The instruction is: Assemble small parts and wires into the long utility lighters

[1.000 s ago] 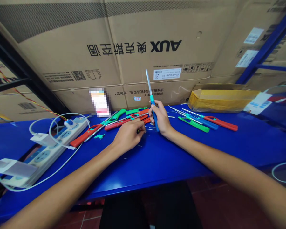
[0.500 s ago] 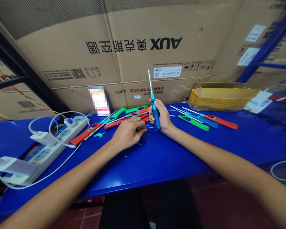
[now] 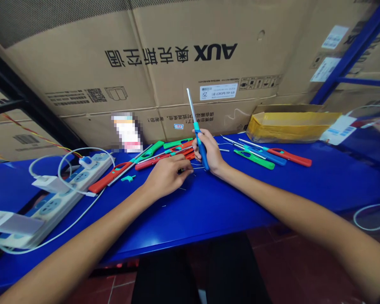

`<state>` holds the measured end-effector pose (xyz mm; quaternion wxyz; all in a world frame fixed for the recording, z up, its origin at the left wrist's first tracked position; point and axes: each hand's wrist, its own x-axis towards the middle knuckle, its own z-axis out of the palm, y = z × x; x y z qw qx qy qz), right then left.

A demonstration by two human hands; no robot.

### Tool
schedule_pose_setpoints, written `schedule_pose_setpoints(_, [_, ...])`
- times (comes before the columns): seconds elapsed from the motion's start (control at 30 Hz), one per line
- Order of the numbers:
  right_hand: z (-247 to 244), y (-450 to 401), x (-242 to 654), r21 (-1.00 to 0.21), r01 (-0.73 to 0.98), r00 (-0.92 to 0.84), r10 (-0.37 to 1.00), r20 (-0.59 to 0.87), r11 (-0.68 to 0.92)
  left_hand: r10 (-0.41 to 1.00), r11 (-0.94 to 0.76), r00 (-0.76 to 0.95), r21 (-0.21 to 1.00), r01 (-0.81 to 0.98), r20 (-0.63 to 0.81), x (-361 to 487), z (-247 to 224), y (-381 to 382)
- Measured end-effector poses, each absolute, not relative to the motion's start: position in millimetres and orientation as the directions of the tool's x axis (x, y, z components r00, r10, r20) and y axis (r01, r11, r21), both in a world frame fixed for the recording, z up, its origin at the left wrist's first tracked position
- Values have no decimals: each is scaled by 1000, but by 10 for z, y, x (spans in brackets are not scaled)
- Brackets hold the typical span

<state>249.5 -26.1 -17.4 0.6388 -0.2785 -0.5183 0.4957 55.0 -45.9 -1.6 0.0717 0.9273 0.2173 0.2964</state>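
My right hand (image 3: pixel 211 153) is wrapped round a blue long-reach lighter (image 3: pixel 202 155), its metal tube pointing up and tilted left. Just left of it, my left hand (image 3: pixel 164 175) is closed in a pinch low over the table; what its fingertips hold is too small to make out. Thin wire-like pieces (image 3: pixel 198 168) lie between the hands. Behind my left hand are several lighters, among them a red lighter (image 3: pixel 145 164) and a green lighter (image 3: pixel 154 147). To the right lie a green lighter (image 3: pixel 256 160), a blue lighter (image 3: pixel 277 159) and a red lighter (image 3: pixel 293 157).
A white power strip (image 3: pixel 52 207) with plugged-in chargers and looping cables fills the left of the blue table (image 3: pixel 190 219). A small teal trigger piece (image 3: pixel 128 178) lies near it. A phone (image 3: pixel 131 135) leans on the cardboard (image 3: pixel 177 25). A yellow-taped box (image 3: pixel 281 128) stands back right.
The blue lighter in my right hand tilts a little further left. My left hand keeps its pinch in nearly the same place. The whole view has shifted slightly.
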Motion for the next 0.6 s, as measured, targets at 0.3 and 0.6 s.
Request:
schedule_pose_setpoints(0.3, [-221,-241,2445,-863,-367,11,929,369,347,489,-872,737,257,416,466,572,-20,-481])
schedule_pose_setpoints(0.6, [-177,-288,2453,-859,-392,0,934,358,330,426,-905,765,218,366,484,548,-12,-470])
